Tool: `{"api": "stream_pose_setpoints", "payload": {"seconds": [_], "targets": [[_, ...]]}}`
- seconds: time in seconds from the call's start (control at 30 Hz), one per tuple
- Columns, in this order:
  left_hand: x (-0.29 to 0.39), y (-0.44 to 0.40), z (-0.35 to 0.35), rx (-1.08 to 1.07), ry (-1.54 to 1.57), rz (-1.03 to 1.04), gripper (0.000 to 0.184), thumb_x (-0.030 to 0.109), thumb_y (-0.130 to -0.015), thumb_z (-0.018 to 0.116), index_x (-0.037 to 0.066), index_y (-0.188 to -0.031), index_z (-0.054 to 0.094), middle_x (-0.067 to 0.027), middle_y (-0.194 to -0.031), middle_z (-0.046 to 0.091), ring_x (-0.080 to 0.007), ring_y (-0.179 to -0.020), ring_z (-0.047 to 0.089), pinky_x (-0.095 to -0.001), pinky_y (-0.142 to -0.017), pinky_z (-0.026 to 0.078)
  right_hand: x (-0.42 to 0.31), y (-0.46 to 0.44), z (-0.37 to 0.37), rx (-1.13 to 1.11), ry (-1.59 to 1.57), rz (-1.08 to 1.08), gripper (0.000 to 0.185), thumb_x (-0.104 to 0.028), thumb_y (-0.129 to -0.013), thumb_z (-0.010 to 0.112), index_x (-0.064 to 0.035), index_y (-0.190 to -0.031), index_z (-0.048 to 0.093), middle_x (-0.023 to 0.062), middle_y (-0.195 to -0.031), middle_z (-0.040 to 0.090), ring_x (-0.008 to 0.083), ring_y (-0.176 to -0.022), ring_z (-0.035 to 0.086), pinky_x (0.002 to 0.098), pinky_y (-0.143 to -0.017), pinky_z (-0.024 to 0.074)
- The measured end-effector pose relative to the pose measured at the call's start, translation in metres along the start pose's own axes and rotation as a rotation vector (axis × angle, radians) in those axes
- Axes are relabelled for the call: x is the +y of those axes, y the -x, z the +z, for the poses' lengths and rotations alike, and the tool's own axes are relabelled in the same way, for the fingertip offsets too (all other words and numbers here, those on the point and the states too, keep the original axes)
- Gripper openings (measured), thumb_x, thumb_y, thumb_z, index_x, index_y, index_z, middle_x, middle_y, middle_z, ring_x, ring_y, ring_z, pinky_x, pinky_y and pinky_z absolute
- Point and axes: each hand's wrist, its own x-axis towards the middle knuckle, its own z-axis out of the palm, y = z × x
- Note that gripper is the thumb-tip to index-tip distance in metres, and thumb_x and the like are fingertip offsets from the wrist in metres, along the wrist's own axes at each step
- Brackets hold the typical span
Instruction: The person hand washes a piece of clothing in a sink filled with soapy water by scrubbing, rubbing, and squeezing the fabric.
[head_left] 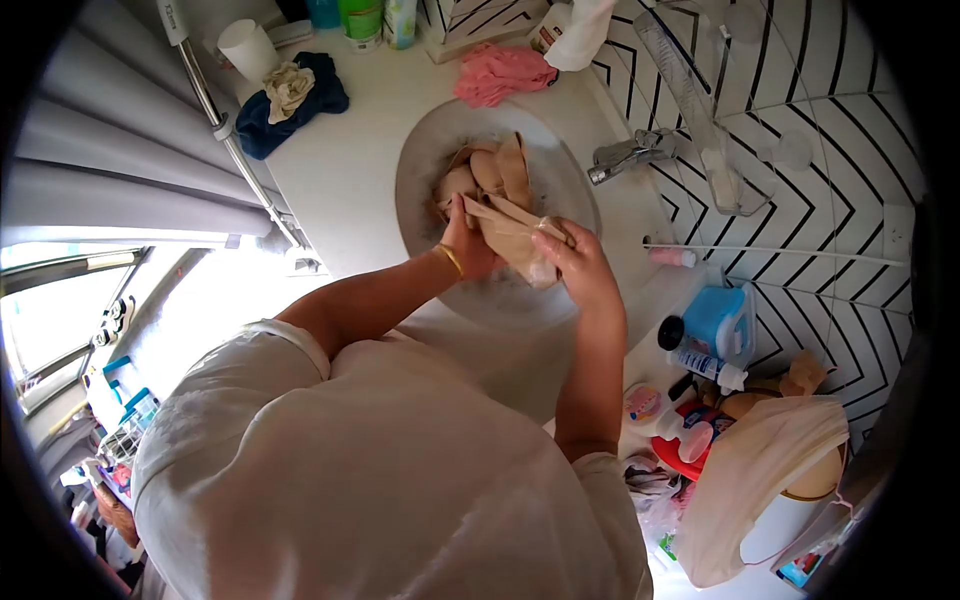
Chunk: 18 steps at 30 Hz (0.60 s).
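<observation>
Over the round sink (415,150), both hands grip a wet beige bra (508,238), stretching part of its band between them. My left hand (472,245), with a gold bracelet at the wrist, is closed on its left side. Fingers and thumb of my right hand (580,265) pinch the right end, where a whitish patch, perhaps suds, shows. The rounded cups and a strap lie in the basin beyond my hands. A chrome faucet (632,155) points over the sink's right edge.
A pink cloth (500,75) and a white bottle (580,35) sit behind the sink. To the left are a dark blue cloth (300,105) and a white cup (247,50). A blue container (722,318) and several bottles crowd the right side.
</observation>
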Motion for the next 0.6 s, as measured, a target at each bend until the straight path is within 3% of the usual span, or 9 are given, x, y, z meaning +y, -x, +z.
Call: {"api": "stream_pose_setpoints", "payload": {"seconds": [0.03, 0.13, 0.17, 0.27, 0.3, 0.37, 0.47, 0.53, 0.6], "targets": [[0.002, -0.007, 0.005, -0.176, 0.055, 0.07, 0.09, 0.074, -0.075, 0.036, 0.005, -0.132, 0.034, -0.0148, -0.126, 0.044, -0.0302, -0.113, 0.045, -0.0455, -0.097, 0.033, 0.012, 0.0, -0.002, -0.051, -0.095, 0.008, 0.029, -0.022, -0.081, 0.062, 0.0013, -0.098, 0.058, 0.0008, -0.082, 0.059, 0.0097, -0.073, 0.054, 0.0245, -0.066, 0.0441], [0.025, -0.021, 0.029, 0.015, 0.05, 0.213, 0.065, 0.054, -0.081, 0.051, 0.004, -0.122, 0.042, -0.0164, -0.12, 0.048, -0.0315, -0.11, 0.047, -0.0477, -0.096, 0.035, 0.052, -0.016, -0.008, -0.027, -0.529, 0.056, 0.031, -0.021, -0.083, 0.056, -0.0032, -0.109, 0.052, 0.0063, -0.101, 0.055, 0.0165, -0.093, 0.053, 0.0302, -0.078, 0.0443], [0.036, -0.027, 0.021, -0.02, -0.007, 0.223, 0.04, 0.031, -0.085, 0.052, 0.004, -0.113, 0.046, -0.0156, -0.112, 0.052, -0.0317, -0.106, 0.049, -0.0483, -0.096, 0.036, 0.065, -0.021, -0.01, -0.021, -0.673, 0.07, 0.033, -0.021, -0.084, 0.054, -0.0048, -0.112, 0.05, 0.0082, -0.107, 0.054, 0.0187, -0.099, 0.053, 0.0321, -0.082, 0.0443], [0.053, -0.03, 0.009, 0.159, -0.037, 0.243, 0.037, 0.022, -0.087, 0.04, 0.0, -0.117, 0.044, -0.0156, -0.118, 0.05, -0.0325, -0.109, 0.048, -0.0463, -0.096, 0.037, 0.095, -0.048, -0.017, 0.178, -0.961, 0.212, 0.029, -0.022, -0.085, 0.051, -0.0082, -0.111, 0.049, 0.0092, -0.109, 0.053, 0.0239, -0.1, 0.052, 0.041, -0.084, 0.0443], [0.054, -0.03, 0.009, 0.248, -0.045, 0.28, 0.034, 0.018, -0.087, 0.037, -0.002, -0.113, 0.046, -0.0156, -0.117, 0.05, -0.0301, -0.108, 0.049, -0.0447, -0.097, 0.036, 0.101, -0.053, -0.01, 0.23, -0.893, 0.164, 0.025, -0.021, -0.085, 0.05, -0.0088, -0.107, 0.049, 0.0089, -0.111, 0.052, 0.0271, -0.1, 0.051, 0.0479, -0.084, 0.0435], [0.057, -0.032, 0.004, 0.271, -0.072, 0.301, 0.025, 0.017, -0.085, 0.041, 0.002, -0.102, 0.05, -0.0145, -0.113, 0.052, -0.0294, -0.106, 0.049, -0.042, -0.096, 0.037, 0.094, -0.058, 0.033, 0.321, -0.678, 0.05, 0.026, -0.021, -0.084, 0.052, -0.008, -0.106, 0.049, 0.01, -0.108, 0.052, 0.0266, -0.098, 0.052, 0.046, -0.081, 0.044], [0.069, -0.055, -0.053, 0.044, -0.096, 0.137, 0.023, 0.018, -0.086, 0.042, 0.004, -0.101, 0.051, -0.0122, -0.11, 0.053, -0.0266, -0.103, 0.051, -0.0389, -0.092, 0.04, 0.073, -0.051, 0.103, 0.512, 0.265, -0.541, 0.02, -0.019, -0.079, 0.056, -0.0033, -0.091, 0.052, 0.0141, -0.1, 0.052, 0.0301, -0.089, 0.053, 0.0432, -0.072, 0.0456], [0.06, -0.044, -0.047, 0.24, -0.179, 0.172, 0.025, 0.02, -0.088, 0.041, 0.004, -0.104, 0.051, -0.0109, -0.11, 0.054, -0.0249, -0.1, 0.052, -0.0373, -0.088, 0.042, 0.062, -0.057, 0.114, 0.526, 0.764, -0.8, 0.018, -0.018, -0.077, 0.058, -0.0012, -0.084, 0.053, 0.0171, -0.093, 0.054, 0.0324, -0.082, 0.054, 0.0421, -0.068, 0.0457], [0.049, -0.032, -0.038, 0.352, -0.233, 0.182, 0.028, 0.021, -0.089, 0.04, 0.004, -0.108, 0.051, -0.0096, -0.111, 0.055, -0.0233, -0.098, 0.054, -0.0358, -0.084, 0.044, 0.104, -0.101, 0.097, 0.677, 0.674, -0.634, 0.018, -0.016, -0.075, 0.058, 0.0008, -0.075, 0.051, 0.0192, -0.082, 0.054, 0.0356, -0.074, 0.053, 0.0428, -0.066, 0.0453]]}}
